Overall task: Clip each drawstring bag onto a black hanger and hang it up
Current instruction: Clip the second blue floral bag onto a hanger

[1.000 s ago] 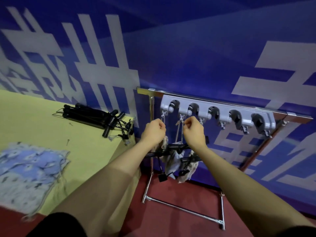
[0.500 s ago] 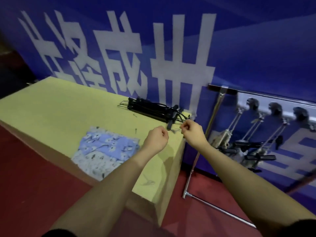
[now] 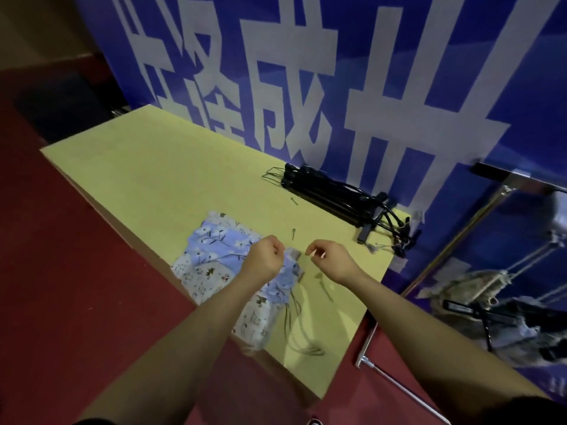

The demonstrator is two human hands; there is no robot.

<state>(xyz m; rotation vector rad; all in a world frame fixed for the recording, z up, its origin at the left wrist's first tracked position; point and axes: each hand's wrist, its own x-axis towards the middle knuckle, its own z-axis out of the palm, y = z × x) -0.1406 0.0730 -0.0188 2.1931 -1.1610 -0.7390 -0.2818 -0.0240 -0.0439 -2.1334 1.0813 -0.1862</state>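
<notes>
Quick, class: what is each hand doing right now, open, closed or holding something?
Left hand: fingers curled, nothing visible in its grip.
Right hand: fingers curled; whether it pinches something cannot be told.

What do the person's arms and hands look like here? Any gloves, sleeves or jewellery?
Both forearms are bare up to the bottom edge of the picture, where a dark sleeve shows on the right arm and dark cloth on the left. The left hand and right hand wear no gloves; no watch, ring or band shows.
</notes>
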